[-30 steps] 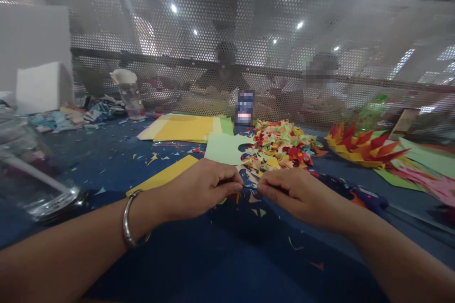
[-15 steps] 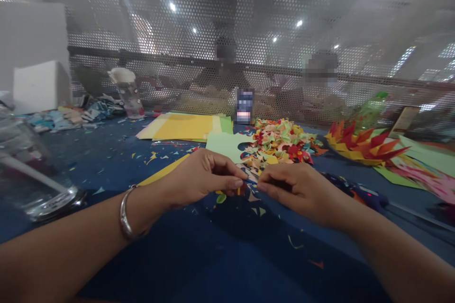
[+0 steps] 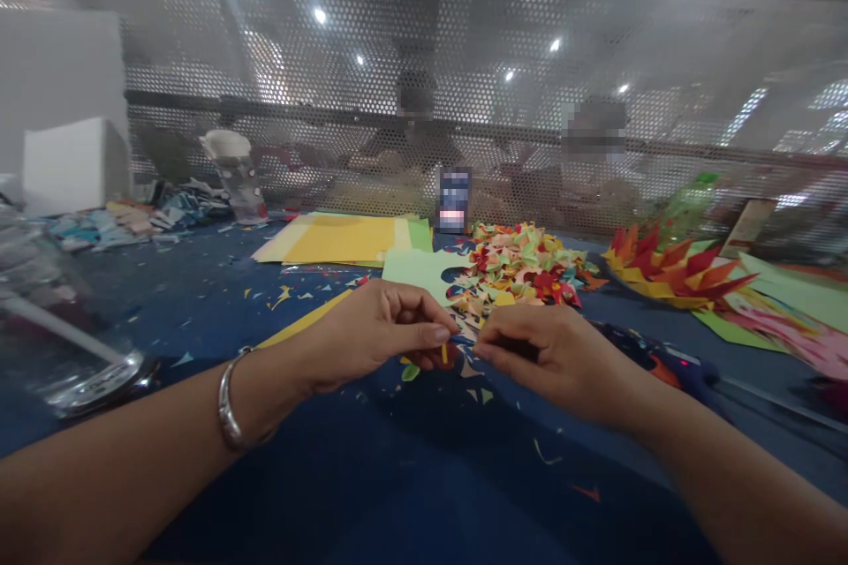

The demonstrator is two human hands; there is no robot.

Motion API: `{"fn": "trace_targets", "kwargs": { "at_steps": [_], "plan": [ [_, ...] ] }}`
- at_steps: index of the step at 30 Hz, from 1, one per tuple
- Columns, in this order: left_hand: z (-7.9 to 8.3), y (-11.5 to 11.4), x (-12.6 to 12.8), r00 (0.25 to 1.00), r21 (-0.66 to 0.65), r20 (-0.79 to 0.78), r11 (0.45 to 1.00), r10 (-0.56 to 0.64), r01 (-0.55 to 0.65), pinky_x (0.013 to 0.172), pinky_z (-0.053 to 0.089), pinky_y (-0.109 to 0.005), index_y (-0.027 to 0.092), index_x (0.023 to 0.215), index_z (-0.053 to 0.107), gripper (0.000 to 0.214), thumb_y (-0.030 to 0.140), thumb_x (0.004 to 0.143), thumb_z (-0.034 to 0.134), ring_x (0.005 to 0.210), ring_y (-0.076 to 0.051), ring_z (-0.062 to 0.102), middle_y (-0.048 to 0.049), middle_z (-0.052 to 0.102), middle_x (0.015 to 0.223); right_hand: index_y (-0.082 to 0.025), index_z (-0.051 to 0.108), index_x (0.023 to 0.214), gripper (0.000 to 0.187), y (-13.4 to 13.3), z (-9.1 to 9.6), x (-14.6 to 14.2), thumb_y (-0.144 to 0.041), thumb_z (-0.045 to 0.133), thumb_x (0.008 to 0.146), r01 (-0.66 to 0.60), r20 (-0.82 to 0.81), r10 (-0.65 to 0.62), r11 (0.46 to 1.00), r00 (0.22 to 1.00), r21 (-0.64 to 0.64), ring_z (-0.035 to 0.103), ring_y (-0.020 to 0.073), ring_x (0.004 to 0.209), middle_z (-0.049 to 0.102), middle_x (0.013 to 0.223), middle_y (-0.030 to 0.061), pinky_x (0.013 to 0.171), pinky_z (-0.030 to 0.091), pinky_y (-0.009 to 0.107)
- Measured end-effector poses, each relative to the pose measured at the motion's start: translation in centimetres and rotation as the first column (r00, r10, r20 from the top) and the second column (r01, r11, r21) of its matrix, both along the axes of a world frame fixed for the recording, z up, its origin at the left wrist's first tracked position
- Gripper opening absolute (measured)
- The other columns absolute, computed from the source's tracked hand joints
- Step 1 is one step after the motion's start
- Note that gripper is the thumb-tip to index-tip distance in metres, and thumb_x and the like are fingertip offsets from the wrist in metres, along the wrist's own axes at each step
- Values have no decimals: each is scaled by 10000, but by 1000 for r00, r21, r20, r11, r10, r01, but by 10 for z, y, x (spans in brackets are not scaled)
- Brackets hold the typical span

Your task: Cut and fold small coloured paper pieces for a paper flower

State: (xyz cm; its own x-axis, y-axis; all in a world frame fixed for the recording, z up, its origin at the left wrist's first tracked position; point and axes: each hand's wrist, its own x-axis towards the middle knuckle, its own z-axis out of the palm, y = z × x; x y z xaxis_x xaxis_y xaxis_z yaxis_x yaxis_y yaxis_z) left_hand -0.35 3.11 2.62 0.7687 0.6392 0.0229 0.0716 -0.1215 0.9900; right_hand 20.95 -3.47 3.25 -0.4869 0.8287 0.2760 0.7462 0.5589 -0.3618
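Observation:
My left hand [image 3: 377, 331] is closed in a pinch, thumb against fingers, above the blue tabletop. A narrow yellow sliver shows below its fingertips, but I cannot tell whether it is held. My right hand [image 3: 547, 349] faces it across a small gap, also pinched. Whatever either pinch holds is too small or hidden to name. Just beyond the hands lie a pale green paper sheet [image 3: 414, 269] with scalloped cut-outs and a heap of small coloured paper pieces [image 3: 523, 256]. A leaf-like green scrap [image 3: 411, 372] rests under my left fingertips.
Yellow paper sheets [image 3: 344, 238] lie behind the hands, before an upright phone [image 3: 454, 199]. At right are a red-and-yellow folded-paper ring [image 3: 676, 269] and a dark corded tool [image 3: 682, 362]. A clear jar [image 3: 53, 309] and a lidded cup [image 3: 235, 177] stand left. Perforated panel behind.
The fingertips of my two hands have drawn slightly apart, widening the gap between them. Both hands keep their pinch, and the view has shifted a little.

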Motion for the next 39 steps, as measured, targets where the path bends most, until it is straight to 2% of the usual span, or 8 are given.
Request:
{"fn": "trace_targets", "kwargs": {
  "at_steps": [7,16,24,32,35,39],
  "plan": [
    [-2,3,-1,1000,-48,-5,999,-1,1,690,505,-265,127,853,648,138,212,749,682,687,-109,628,-40,704,772,-181,632,827,154,0,-2,-1,-259,516,890,8,-13,-8,1000,1000,21,527,117,652,606,716,3,604,380,242],
    [-5,4,-2,999,-56,-42,998,28,-30,749,509,-298,138,822,671,165,195,679,730,740,-136,653,-39,713,763,-193,641,810,146,-2,0,-3,-272,537,875,28,4,-28,999,1000,-24,539,128,659,616,718,9,607,387,253],
    [-10,5,-2,997,-20,-53,998,53,-55,699,490,-273,141,802,669,177,184,645,737,693,-127,641,-20,698,714,-191,653,827,162,1,-2,-4,-268,523,886,13,27,-12,999,1000,-36,550,133,672,636,725,15,608,381,256],
    [-3,-1,-3,995,73,-96,997,32,-26,672,478,-262,149,834,671,173,253,700,705,678,-119,609,-27,687,739,-178,661,808,179,0,-2,-4,-247,514,885,8,50,-6,999,999,-45,530,127,637,629,701,16,581,364,256],
    [-2,-2,-2,997,52,-70,998,29,-25,665,487,-261,144,828,664,161,265,724,682,656,-114,605,-28,684,728,-179,656,812,178,-1,-2,-3,-248,511,888,-1,52,3,999,999,-40,531,125,638,629,698,13,588,365,253],
    [-3,-4,0,995,35,-82,998,63,-60,672,487,-266,143,823,658,165,212,680,706,670,-121,616,-26,693,723,-181,632,773,160,0,-3,-3,-252,533,876,16,73,-14,1000,997,-26,514,123,618,607,677,6,575,356,255]
  ]
}}
